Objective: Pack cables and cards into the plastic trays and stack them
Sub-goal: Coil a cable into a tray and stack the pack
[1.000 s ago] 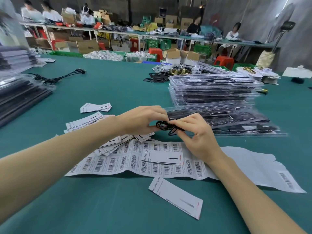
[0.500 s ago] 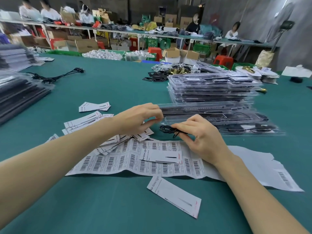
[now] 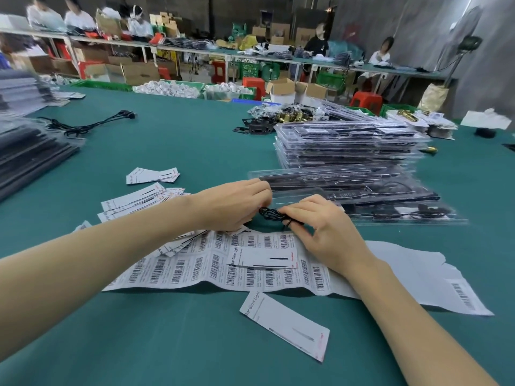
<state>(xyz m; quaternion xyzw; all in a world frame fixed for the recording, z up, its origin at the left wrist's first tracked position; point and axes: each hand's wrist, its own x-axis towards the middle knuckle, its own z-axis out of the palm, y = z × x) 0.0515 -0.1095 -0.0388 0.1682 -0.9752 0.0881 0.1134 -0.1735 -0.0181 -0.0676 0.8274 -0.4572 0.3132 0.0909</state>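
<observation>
A small coiled black cable (image 3: 271, 213) hangs between my two hands just above the green table. My right hand (image 3: 323, 229) pinches the coil with thumb and fingertips. My left hand (image 3: 237, 204) has its fingers curled at the coil's left end, right at the near edge of a clear plastic tray (image 3: 342, 188). That tray lies on low trays in front of a tall stack of filled trays (image 3: 348, 143). White printed cards lie about: one near me (image 3: 284, 324), one on the barcode sheet (image 3: 263, 257), a loose pile (image 3: 139, 199) under my left forearm.
A long barcode label sheet (image 3: 195, 268) and torn backing paper (image 3: 418, 274) lie under my wrists. Dark tray stacks (image 3: 30, 151) stand at the left, a black cable (image 3: 92, 123) beyond them. Brass parts and black pieces (image 3: 281, 118) sit behind the stack. People work at far benches.
Both hands with the coil have shifted slightly toward the clear tray. My left fingers moved to the tray's near edge half a second ago and are back at the coil's end.
</observation>
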